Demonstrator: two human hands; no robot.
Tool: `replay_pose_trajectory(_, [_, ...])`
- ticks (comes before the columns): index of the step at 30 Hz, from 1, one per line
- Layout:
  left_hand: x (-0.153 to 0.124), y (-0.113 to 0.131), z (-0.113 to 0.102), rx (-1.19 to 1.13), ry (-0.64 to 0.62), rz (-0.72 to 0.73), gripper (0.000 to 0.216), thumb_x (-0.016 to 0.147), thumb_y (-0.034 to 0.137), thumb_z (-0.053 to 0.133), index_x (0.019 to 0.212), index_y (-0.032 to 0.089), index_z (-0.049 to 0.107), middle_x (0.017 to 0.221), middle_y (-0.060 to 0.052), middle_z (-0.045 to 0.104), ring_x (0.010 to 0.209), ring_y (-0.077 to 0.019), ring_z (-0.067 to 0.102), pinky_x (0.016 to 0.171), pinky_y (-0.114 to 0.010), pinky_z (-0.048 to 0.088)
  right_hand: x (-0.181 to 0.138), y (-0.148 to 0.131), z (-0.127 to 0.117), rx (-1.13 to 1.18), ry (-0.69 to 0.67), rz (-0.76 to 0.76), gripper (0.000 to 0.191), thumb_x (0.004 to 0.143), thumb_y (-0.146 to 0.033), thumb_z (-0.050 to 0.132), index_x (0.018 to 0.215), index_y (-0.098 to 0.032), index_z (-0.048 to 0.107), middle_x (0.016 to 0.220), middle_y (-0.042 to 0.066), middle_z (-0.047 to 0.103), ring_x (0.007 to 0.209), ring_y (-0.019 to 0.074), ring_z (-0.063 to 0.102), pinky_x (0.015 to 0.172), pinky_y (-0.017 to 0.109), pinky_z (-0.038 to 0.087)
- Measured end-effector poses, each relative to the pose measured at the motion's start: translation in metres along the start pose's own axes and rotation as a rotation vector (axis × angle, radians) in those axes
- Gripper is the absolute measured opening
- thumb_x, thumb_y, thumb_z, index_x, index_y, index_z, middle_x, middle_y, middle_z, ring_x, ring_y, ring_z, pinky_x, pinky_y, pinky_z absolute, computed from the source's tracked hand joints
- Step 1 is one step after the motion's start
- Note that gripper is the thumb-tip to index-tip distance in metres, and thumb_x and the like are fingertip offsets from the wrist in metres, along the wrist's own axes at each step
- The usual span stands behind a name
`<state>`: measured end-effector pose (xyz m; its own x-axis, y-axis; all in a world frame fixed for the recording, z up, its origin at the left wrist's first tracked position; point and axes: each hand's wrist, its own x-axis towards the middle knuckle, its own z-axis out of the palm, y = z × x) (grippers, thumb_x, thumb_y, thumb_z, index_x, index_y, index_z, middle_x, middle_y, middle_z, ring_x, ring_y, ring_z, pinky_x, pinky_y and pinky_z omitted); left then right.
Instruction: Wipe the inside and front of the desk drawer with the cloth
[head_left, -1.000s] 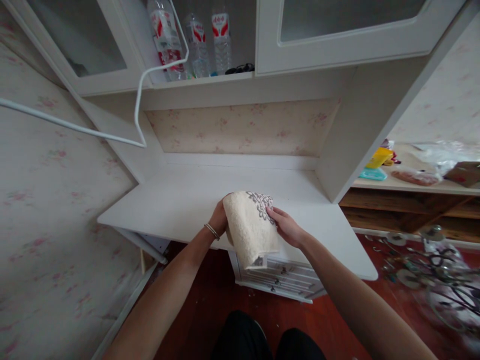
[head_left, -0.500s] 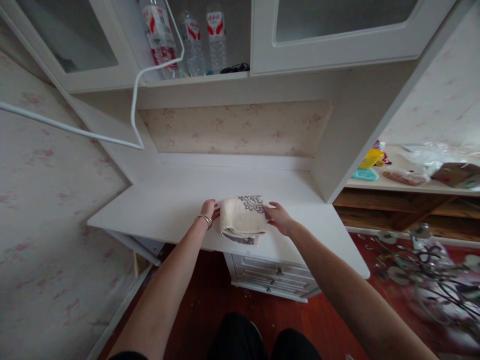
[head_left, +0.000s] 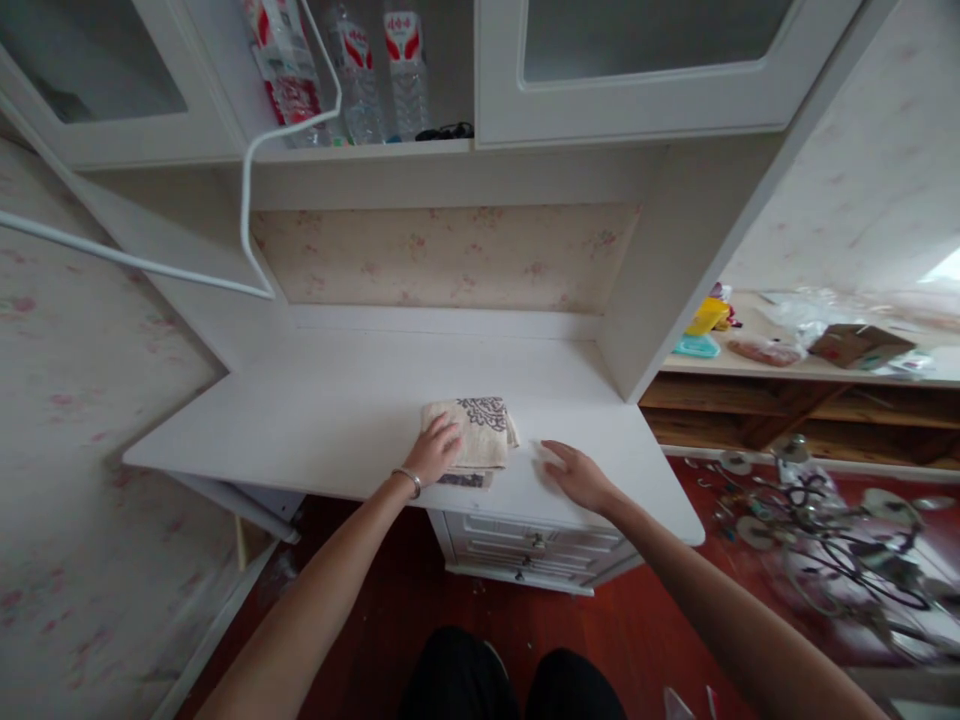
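left hand (head_left: 435,452) on towel (head_left: 474,432) (folded), desk (head_left: 315,415)

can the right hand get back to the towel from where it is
Probably yes. The right hand lies flat on the desk just beside the folded towel, with only bare desktop between them. The left hand rests on the towel's near left part, leaving its right edge free.

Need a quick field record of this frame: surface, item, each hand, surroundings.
surface: white desk
item: folded towel, cream with a dark pattern, lying flat on the desk
left hand: palm down on the towel
right hand: flat on the desk, beside the towel, apart from it
above: water bottles on a shelf
below: drawer unit
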<state>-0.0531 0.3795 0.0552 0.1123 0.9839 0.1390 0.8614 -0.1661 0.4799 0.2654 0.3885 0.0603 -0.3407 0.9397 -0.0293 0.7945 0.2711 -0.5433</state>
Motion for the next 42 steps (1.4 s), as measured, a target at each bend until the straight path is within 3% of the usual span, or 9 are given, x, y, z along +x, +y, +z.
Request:
replay_pose_trajectory(2, [-0.008,-0.016,-0.016,-0.065,0.105,-0.025,0.051,0.091,0.047,0.029,0.126,0.017,0.052,0.143,-0.009,0.039,0.133,-0.0174,0.033,0.111,-0.035,0.026,-0.022,0.030,-0.014,-0.195,0.160,0.120,0.049,0.089,-0.039,0.038,0.133,-0.021,0.048,0.140,0.008,0.045,0.128,0.0233,0.039,0.108,0.043,0.027])
replay_pose_trajectory(5, [-0.026,-0.041,-0.032,0.046,0.192,-0.298,0.051,0.091,0.043,0.025,0.131,0.020,0.047,0.143,-0.008,0.040,0.133,-0.0202,0.033,0.111,-0.043,0.025,-0.053,0.070,-0.027,-0.318,0.279,0.389,0.053,0.091,-0.047,0.026,0.138,-0.025,0.040,0.147,0.008,0.034,0.133,0.0289,0.030,0.104,0.057,0.026])
replay_pose_trajectory(7, [-0.040,-0.053,-0.032,0.165,0.124,-0.548,0.053,0.091,0.044,0.023,0.135,0.021,0.043,0.148,-0.009,0.033,0.135,-0.0283,0.028,0.109,-0.057,0.020,-0.068,0.084,-0.028,-0.323,0.248,0.508,0.055,0.092,-0.050,0.020,0.139,-0.027,0.036,0.150,0.008,0.028,0.135,0.0299,0.025,0.100,0.062,0.027])
replay_pose_trajectory(9, [-0.052,-0.059,-0.025,0.273,0.044,-0.657,0.058,0.090,0.047,0.022,0.139,0.020,0.038,0.151,-0.010,0.025,0.137,-0.0336,0.020,0.106,-0.064,0.014,-0.075,0.087,-0.024,-0.355,0.224,0.541,0.056,0.092,-0.050,0.015,0.140,-0.028,0.035,0.150,0.009,0.026,0.137,0.0283,0.021,0.100,0.062,0.026])
replay_pose_trajectory(13, [-0.064,-0.058,-0.007,0.430,0.046,-0.612,0.066,0.089,0.052,0.016,0.143,0.016,0.030,0.153,-0.011,0.017,0.139,-0.0342,0.013,0.108,-0.061,0.010,-0.079,0.078,-0.017,-0.438,0.320,0.511,0.055,0.092,-0.048,0.018,0.137,-0.026,0.039,0.147,0.008,0.032,0.135,0.0235,0.025,0.102,0.047,0.029])
replay_pose_trajectory(17, [-0.064,-0.055,-0.005,0.445,0.034,-0.604,0.067,0.089,0.053,0.012,0.144,0.018,0.029,0.154,-0.010,0.017,0.139,-0.0339,0.014,0.108,-0.060,0.011,-0.083,0.073,-0.017,-0.445,0.409,0.507,0.051,0.092,-0.048,0.021,0.132,-0.029,0.047,0.142,0.005,0.041,0.130,0.0202,0.033,0.101,0.039,0.031])
replay_pose_trajectory(42, [-0.053,-0.071,-0.016,0.371,-0.172,-0.654,0.078,0.084,0.063,0.014,0.148,0.018,0.015,0.155,-0.007,-0.001,0.141,-0.0326,0.000,0.108,-0.062,0.007,-0.086,0.075,-0.017,-0.412,0.475,0.475,0.049,0.090,-0.047,0.026,0.127,-0.027,0.053,0.140,0.004,0.044,0.128,0.0206,0.037,0.099,0.038,0.034])
